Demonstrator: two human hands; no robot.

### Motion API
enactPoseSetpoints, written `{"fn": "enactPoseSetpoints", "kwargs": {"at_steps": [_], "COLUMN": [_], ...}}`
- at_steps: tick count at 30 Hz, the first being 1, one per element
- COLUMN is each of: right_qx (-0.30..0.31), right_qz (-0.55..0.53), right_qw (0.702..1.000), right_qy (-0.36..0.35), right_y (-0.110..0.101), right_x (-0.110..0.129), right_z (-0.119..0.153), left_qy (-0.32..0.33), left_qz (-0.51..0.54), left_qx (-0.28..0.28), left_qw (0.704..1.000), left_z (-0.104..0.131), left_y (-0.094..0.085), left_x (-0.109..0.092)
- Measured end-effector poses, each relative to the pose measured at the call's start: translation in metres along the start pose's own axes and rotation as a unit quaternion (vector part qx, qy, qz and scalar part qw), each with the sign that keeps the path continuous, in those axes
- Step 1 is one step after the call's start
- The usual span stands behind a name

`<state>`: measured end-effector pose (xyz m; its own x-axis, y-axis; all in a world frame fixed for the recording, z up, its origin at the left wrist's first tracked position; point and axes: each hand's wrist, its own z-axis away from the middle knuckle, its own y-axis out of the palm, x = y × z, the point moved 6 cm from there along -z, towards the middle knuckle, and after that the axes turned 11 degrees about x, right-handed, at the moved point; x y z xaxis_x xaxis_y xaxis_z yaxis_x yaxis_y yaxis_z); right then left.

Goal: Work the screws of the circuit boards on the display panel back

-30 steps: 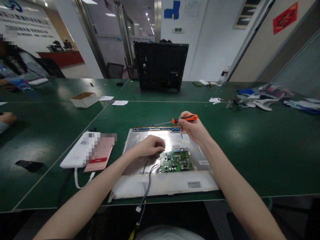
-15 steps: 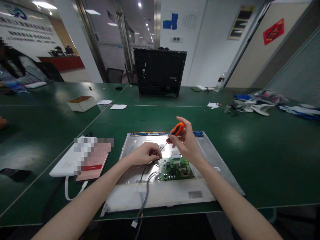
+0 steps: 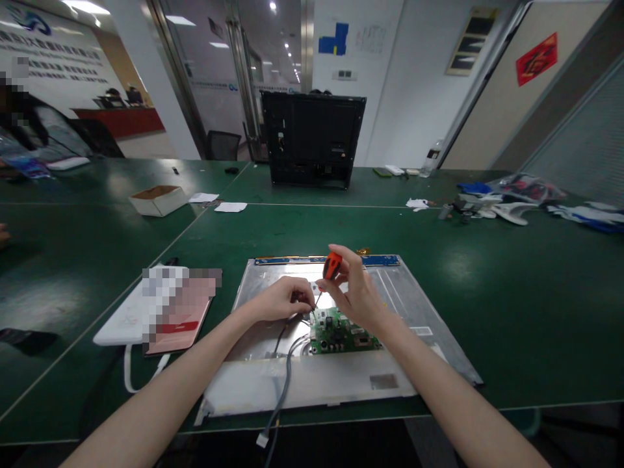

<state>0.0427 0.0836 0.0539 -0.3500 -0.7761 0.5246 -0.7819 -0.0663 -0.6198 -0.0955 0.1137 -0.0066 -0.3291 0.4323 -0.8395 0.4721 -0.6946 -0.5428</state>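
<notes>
A flat metal panel (image 3: pixel 414 305) lies before me with a green circuit board (image 3: pixel 336 335) on its middle. My right hand (image 3: pixel 351 286) grips an orange and black screwdriver (image 3: pixel 332 266), its shaft slanting down to the board's upper left corner. At that same corner the fingertips of my left hand (image 3: pixel 287 299) are pinched together; what lies between them is too small to make out. Grey cables (image 3: pixel 287 377) run from beside the board over the panel's front edge, ending in a white connector (image 3: pixel 262 439).
Left of the panel lie a white device (image 3: pixel 121 318) with a cable and a pink booklet (image 3: pixel 180 341). Farther back are an open box (image 3: pixel 160 203), a black monitor housing (image 3: pixel 314 140), a bottle (image 3: pixel 431 160) and plastic bags (image 3: pixel 524 188). A person sits at far left.
My right hand has tilted the screwdriver more upright, and its handle has moved left and slightly down. My left hand has stayed at the board's corner.
</notes>
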Motion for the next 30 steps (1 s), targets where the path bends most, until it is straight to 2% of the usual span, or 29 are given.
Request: {"fn": "enactPoseSetpoints", "kwargs": {"at_steps": [13, 18, 23, 30], "right_qx": [-0.003, -0.031, -0.029, -0.035], "right_qz": [-0.007, 0.009, 0.031, 0.012], "right_qw": [1.000, 0.999, 0.999, 0.999], "right_qy": [0.006, -0.013, -0.005, -0.010], "right_y": [0.004, -0.002, -0.002, 0.001], "right_x": [-0.004, 0.004, 0.013, 0.008], "right_z": [0.002, -0.002, -0.004, 0.000], "left_qy": [-0.002, -0.006, -0.005, -0.001], "left_qz": [0.006, 0.010, 0.011, 0.011], "left_qx": [-0.003, -0.004, -0.011, -0.009], "left_qw": [1.000, 1.000, 1.000, 1.000], "left_z": [0.000, 0.000, 0.001, 0.001], "left_y": [-0.001, 0.000, -0.001, -0.001], "left_x": [-0.004, -0.003, -0.002, -0.001]}}
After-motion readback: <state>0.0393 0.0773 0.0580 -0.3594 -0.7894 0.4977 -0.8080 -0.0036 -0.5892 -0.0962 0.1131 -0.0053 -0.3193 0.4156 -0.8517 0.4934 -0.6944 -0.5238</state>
